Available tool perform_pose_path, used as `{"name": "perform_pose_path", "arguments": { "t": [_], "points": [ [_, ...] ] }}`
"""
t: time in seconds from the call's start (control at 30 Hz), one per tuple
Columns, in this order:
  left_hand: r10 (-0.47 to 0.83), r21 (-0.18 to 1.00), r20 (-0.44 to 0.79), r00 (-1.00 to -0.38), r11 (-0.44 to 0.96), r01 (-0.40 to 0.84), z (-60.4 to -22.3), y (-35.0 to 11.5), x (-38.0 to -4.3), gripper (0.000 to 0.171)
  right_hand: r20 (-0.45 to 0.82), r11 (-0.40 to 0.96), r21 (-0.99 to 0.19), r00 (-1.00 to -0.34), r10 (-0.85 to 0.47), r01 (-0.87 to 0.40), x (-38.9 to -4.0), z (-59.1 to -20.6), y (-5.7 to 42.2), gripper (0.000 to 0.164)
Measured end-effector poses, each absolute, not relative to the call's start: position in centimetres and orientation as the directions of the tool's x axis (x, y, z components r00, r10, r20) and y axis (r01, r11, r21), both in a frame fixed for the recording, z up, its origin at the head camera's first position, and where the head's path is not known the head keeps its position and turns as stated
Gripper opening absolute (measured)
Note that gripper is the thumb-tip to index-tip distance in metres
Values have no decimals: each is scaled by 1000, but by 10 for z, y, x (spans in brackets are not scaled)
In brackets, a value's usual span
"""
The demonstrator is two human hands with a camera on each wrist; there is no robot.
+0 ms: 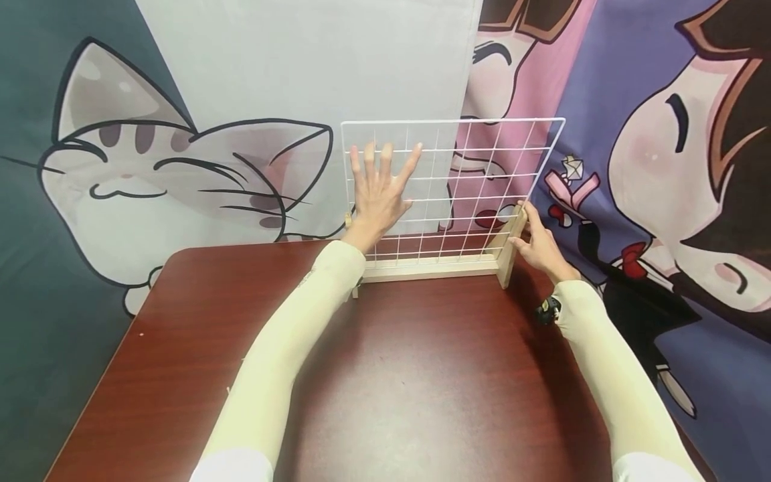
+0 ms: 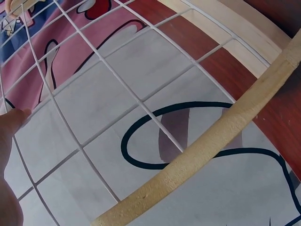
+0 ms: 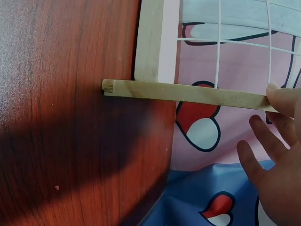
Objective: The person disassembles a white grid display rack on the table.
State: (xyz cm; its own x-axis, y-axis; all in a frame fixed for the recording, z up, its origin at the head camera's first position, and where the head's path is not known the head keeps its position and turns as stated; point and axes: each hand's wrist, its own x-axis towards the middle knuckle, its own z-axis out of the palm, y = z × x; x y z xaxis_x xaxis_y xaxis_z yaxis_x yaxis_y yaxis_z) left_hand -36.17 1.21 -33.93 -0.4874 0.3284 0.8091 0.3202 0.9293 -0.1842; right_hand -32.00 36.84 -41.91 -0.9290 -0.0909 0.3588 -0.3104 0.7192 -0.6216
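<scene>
A white wire grid panel point(image 1: 458, 177) stands upright in a wooden stand near the table's back edge. The stand has a pale crossbar point(image 1: 430, 269) and an end piece at each side. My left hand point(image 1: 381, 194) lies flat against the front of the grid at its left part, fingers straight and spread. With thumb and fingers my right hand point(image 1: 541, 246) pinches the top of the right wooden end piece point(image 3: 197, 93). In the left wrist view the left wooden end piece point(image 2: 197, 155) crosses in front of the wires.
The dark red-brown table point(image 1: 409, 375) reaches toward me under both arms. Behind it hangs a cloth backdrop point(image 1: 289, 60) with cartoon figures, close to the grid. A dark wristband device point(image 1: 548, 310) sits on the right wrist.
</scene>
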Motion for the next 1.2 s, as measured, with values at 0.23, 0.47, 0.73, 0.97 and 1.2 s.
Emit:
{"name": "perform_pose_path", "arguments": {
  "t": [0.23,0.47,0.73,0.97,1.2],
  "points": [
    [327,-187,823,-465,928,321,-338,13,-361,109,349,729,-613,-932,-94,-303,-321,-419,371,84],
    [325,-177,824,-465,926,333,-338,13,-361,109,342,736,-602,-933,-112,-309,-322,-416,371,85],
    [320,-167,820,-475,927,337,-338,13,-360,107,340,735,-600,-932,-123,-316,-322,-419,370,83],
    [321,-162,823,-470,924,347,-339,15,-360,107,347,730,-606,-931,-115,-316,-320,-421,370,83],
    [317,-168,840,-441,924,344,-338,14,-362,103,348,739,-597,-931,-112,-312,-322,-421,371,83]
  ]
}}
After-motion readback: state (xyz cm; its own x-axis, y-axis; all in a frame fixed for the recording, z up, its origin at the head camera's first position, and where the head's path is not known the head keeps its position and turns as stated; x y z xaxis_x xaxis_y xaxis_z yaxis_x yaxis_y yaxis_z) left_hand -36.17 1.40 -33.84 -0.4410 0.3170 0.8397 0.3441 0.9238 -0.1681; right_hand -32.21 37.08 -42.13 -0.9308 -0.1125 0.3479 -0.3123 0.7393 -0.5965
